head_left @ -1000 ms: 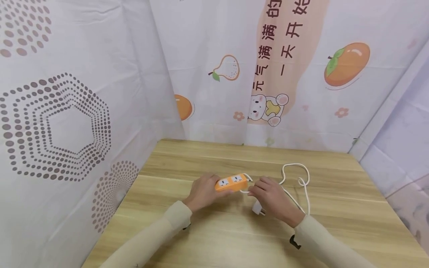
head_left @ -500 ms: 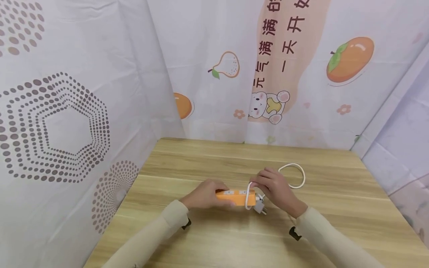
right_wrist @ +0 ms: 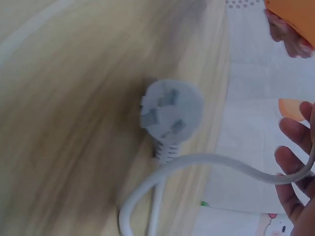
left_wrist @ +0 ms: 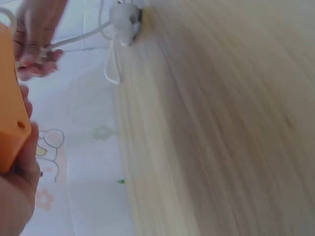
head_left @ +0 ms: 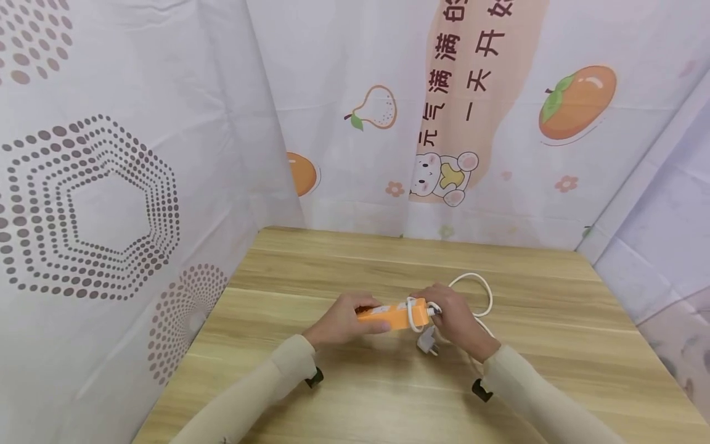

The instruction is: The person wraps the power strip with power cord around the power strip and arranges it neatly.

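Observation:
My left hand point(head_left: 345, 322) grips the left end of an orange power strip point(head_left: 396, 318), thumb along its near side and fingers behind. White sockets show on the strip's top face. The white power cord point(head_left: 471, 274) loops round the strip's right end. Just beyond that end, my right hand point(head_left: 452, 316) holds the cord; in the right wrist view the cord point(right_wrist: 221, 159) runs across its curled fingers point(right_wrist: 290, 160). Below the right hand is the cord's plug point(head_left: 427, 341), its flat prongs facing the camera in the right wrist view.
A loose loop of cord lies behind and right of the right hand on the wood-grain table point(head_left: 310, 259). Printed cloth hangs at the back point(head_left: 344, 185) and along the left side point(head_left: 222, 185). Each wrist wears a dark band below the sleeve.
The right hand has brought the cord over the strip's right end, where it now loops round. The strip has tilted, and the loose cord on the table has drawn in to a smaller loop.

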`<action>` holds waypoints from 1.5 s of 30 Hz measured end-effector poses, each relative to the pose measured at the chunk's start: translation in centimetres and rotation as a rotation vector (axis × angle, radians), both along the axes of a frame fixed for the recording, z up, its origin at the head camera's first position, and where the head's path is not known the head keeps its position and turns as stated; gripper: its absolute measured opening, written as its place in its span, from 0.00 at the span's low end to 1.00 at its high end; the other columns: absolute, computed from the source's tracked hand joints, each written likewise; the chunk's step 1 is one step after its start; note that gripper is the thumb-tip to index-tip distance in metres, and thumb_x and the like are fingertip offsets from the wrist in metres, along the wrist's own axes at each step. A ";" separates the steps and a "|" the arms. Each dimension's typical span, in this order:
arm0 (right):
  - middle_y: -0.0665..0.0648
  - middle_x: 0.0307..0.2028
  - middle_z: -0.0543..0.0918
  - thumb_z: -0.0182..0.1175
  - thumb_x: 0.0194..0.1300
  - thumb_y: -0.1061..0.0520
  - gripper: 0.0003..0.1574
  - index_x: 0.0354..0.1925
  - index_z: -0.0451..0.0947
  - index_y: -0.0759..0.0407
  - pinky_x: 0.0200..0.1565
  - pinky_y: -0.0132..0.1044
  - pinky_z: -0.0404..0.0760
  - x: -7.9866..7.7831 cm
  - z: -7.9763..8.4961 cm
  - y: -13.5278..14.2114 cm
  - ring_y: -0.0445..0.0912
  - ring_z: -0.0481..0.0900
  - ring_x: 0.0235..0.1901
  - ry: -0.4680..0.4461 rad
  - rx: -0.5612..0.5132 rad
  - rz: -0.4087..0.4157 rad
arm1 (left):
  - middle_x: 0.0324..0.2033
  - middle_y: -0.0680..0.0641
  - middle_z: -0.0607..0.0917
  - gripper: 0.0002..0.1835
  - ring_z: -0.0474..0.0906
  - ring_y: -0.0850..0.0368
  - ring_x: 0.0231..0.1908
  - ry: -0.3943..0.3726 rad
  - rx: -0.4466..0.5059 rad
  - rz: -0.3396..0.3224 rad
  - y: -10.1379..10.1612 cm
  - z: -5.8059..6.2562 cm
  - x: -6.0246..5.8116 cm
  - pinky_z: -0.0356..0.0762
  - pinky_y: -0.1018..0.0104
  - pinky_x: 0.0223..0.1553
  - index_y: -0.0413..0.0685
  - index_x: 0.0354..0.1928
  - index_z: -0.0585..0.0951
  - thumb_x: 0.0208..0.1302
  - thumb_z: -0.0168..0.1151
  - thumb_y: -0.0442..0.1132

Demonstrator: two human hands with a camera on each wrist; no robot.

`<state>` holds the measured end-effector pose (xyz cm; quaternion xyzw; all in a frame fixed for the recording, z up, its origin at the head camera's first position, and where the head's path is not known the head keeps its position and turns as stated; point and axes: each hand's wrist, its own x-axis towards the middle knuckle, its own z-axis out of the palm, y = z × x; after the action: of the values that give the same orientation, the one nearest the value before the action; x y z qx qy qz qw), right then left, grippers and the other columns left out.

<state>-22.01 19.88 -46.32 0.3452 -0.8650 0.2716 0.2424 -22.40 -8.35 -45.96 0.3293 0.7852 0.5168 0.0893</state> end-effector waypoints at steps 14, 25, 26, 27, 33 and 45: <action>0.53 0.25 0.79 0.71 0.54 0.74 0.14 0.23 0.80 0.59 0.29 0.41 0.77 0.5 -1.1 -0.8 0.45 0.76 0.25 0.074 0.012 -0.143 | 0.40 0.56 0.86 0.18 0.81 0.56 0.36 0.015 0.149 0.140 0.7 -0.4 0.4 0.81 0.63 0.36 0.55 0.48 0.90 0.61 0.75 0.55; 0.44 0.25 0.76 0.65 0.67 0.68 0.16 0.29 0.72 0.51 0.28 0.36 0.75 1.3 -1.6 -1.7 0.39 0.72 0.24 0.018 0.030 -0.158 | 0.40 0.51 0.88 0.19 0.80 0.51 0.36 -0.060 0.210 0.264 1.4 -0.8 0.4 0.81 0.62 0.36 0.54 0.48 0.90 0.62 0.74 0.57; 0.44 0.25 0.75 0.65 0.68 0.66 0.14 0.30 0.73 0.51 0.28 0.36 0.76 1.3 -1.5 -1.8 0.38 0.72 0.24 0.013 0.034 -0.164 | 0.40 0.51 0.88 0.20 0.81 0.51 0.37 -0.061 0.207 0.283 1.6 -0.7 0.3 0.81 0.61 0.36 0.54 0.48 0.90 0.62 0.73 0.58; 0.43 0.25 0.75 0.65 0.69 0.65 0.12 0.32 0.74 0.52 0.28 0.37 0.76 1.3 -1.5 -1.8 0.38 0.72 0.24 0.005 0.037 -0.169 | 0.41 0.52 0.88 0.21 0.80 0.51 0.37 -0.063 0.203 0.303 1.7 -0.6 0.4 0.80 0.61 0.36 0.54 0.48 0.90 0.62 0.73 0.59; 0.42 0.24 0.73 0.59 0.76 0.59 0.08 0.36 0.76 0.52 0.28 0.37 0.74 1.2 -0.8 -2.2 0.37 0.70 0.22 -0.076 0.025 -0.198 | 0.39 0.52 0.88 0.24 0.79 0.54 0.35 -0.088 0.192 0.390 2.2 0.1 0.6 0.79 0.60 0.34 0.50 0.47 0.89 0.61 0.73 0.61; 0.40 0.22 0.72 0.61 0.75 0.59 0.12 0.31 0.76 0.51 0.28 0.37 0.73 1.3 -0.2 -2.6 0.36 0.69 0.22 0.008 -0.005 -0.151 | 0.32 0.52 0.86 0.28 0.76 0.57 0.29 -0.063 0.152 0.504 1.7 0.7 0.7 0.76 0.63 0.27 0.49 0.46 0.89 0.59 0.72 0.66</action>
<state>-20.75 17.26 -46.52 0.2795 -0.8870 0.2533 0.2664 -21.74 -6.65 -45.27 0.1128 0.7983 0.5901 -0.0428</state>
